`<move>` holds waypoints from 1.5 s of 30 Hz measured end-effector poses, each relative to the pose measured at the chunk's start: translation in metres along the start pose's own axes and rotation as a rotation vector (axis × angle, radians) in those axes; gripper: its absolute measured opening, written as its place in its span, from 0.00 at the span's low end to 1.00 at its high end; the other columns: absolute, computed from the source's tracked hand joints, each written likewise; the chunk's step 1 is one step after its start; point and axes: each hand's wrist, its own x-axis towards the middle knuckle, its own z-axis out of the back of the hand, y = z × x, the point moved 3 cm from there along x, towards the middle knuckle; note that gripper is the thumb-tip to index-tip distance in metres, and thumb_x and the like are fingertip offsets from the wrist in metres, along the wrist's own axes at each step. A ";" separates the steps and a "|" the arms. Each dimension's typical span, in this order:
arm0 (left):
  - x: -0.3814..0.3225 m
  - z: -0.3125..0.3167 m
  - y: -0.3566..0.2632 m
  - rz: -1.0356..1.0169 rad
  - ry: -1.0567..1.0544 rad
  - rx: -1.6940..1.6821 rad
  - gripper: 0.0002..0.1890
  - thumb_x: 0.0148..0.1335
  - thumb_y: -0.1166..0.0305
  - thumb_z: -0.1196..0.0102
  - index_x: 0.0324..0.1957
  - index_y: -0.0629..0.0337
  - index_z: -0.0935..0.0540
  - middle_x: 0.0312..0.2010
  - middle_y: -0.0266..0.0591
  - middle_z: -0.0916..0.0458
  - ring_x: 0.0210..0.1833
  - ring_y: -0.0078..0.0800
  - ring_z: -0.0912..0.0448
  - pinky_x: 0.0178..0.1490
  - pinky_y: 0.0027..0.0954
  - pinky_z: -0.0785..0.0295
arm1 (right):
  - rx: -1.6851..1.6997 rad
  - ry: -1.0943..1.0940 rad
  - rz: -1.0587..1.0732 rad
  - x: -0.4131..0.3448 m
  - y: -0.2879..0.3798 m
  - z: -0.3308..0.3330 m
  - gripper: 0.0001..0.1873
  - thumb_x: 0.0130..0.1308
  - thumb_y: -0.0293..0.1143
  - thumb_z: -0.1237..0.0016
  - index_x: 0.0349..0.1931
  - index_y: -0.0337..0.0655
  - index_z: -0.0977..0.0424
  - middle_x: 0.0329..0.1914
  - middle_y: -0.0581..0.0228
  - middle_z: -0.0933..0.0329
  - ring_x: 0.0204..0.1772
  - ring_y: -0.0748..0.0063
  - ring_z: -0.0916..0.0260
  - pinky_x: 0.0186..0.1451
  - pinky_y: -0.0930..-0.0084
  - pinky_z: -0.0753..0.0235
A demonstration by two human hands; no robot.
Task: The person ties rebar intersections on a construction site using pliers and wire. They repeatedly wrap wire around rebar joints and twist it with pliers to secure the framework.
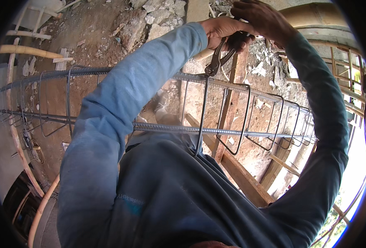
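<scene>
Dark metal end-cutting pincers (215,63) point down, their jaws at the upper bar of a long rebar cage (158,127), beside a bent stirrup. My left hand (217,31) is closed around the handles. My right hand (262,21) overlaps it from the right, its fingers curled over the handle ends and slightly blurred; whether it grips the handles or something else is hidden. The cage runs across in front of my body, with ribbed long bars and several black stirrups (246,121). My left sleeve covers part of it.
Below the cage, timber planks (246,179) lie across earth and rubble. Broken concrete chunks (164,15) sit at the top. A thick bamboo pole (316,15) is at upper right, near a bamboo frame (350,68). More bamboo (30,51) and a coiled cord (38,152) are at left.
</scene>
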 end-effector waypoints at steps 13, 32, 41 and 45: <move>-0.007 0.020 0.010 0.182 -0.523 0.352 0.16 0.63 0.63 0.30 0.41 0.67 0.18 0.33 0.45 0.19 0.27 0.31 0.18 0.31 0.34 0.16 | 0.286 0.230 -0.003 0.033 -0.028 -0.080 0.20 0.58 0.27 0.41 0.54 0.47 0.19 0.55 0.58 0.17 0.62 0.52 0.22 0.67 0.59 0.23; -0.008 0.030 0.016 0.018 -0.450 0.254 0.06 0.62 0.74 0.39 0.39 0.63 0.22 0.23 0.31 0.29 0.20 0.18 0.35 0.23 0.29 0.43 | 0.186 0.325 0.036 0.060 -0.017 -0.049 0.23 0.55 0.22 0.39 0.52 0.51 0.16 0.51 0.61 0.15 0.58 0.54 0.19 0.62 0.62 0.20; -0.017 -0.009 0.004 -0.169 0.230 -0.067 0.12 0.64 0.73 0.37 0.46 0.66 0.23 0.23 0.26 0.31 0.19 0.09 0.36 0.23 0.19 0.42 | -0.167 0.083 0.192 0.000 0.009 0.075 0.30 0.54 0.28 0.33 0.60 0.50 0.22 0.56 0.63 0.19 0.63 0.60 0.23 0.73 0.62 0.27; -0.019 -0.023 0.003 -0.174 0.470 -0.126 0.14 0.65 0.67 0.36 0.44 0.68 0.21 0.24 0.27 0.28 0.18 0.07 0.38 0.22 0.18 0.44 | -0.288 0.012 0.026 -0.016 0.025 0.058 0.18 0.58 0.33 0.35 0.49 0.46 0.23 0.51 0.65 0.23 0.61 0.62 0.25 0.66 0.65 0.25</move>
